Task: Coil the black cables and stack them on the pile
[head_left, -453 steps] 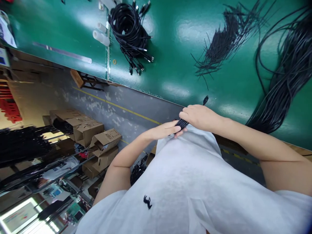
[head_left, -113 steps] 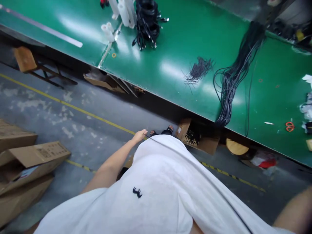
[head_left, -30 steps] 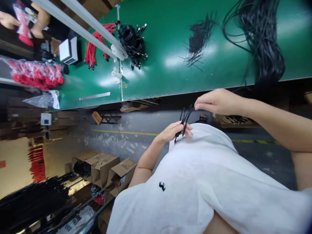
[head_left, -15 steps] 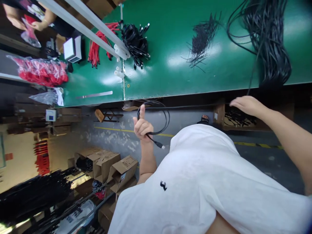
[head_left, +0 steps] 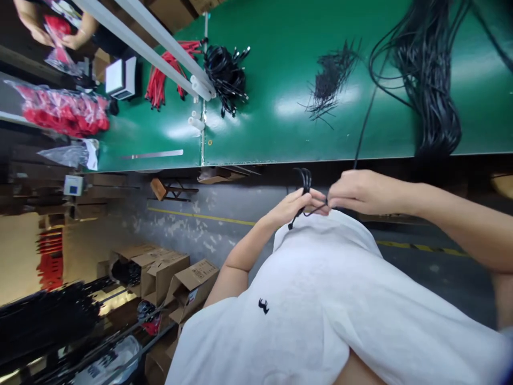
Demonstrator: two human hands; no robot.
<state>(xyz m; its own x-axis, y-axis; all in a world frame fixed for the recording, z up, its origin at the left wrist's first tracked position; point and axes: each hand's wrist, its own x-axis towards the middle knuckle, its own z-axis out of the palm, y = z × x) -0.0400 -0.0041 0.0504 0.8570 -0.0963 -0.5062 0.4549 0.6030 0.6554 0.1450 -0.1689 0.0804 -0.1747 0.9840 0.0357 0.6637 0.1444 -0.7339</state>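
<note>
In the head view, my left hand (head_left: 294, 206) is closed around a looped black USB cable (head_left: 305, 179). Its loops stand up above my fingers, and one plug end hangs below them. Close beside it on the right, my right hand (head_left: 358, 192) pinches the cable's running length, with fingertips almost meeting those of my left hand. From behind my right hand a dark strand slants up across the table edge. On the green table (head_left: 272, 133) lie a big bundle of black cables (head_left: 435, 91) at the right and a heap of short black ties (head_left: 331, 80).
Coiled black cables (head_left: 224, 77) and red cables (head_left: 158, 80) lie by the white posts (head_left: 156, 48). A metal ruler (head_left: 156, 154) rests near the table edge. Another person's hands (head_left: 74, 40) hold a red bagged item at upper left. Cardboard boxes (head_left: 164, 270) stand on the floor.
My right hand has swung in from the far right to my left hand. My left hand has moved right, its raised finger now folded, and the wide cable loop is gathered tighter.
</note>
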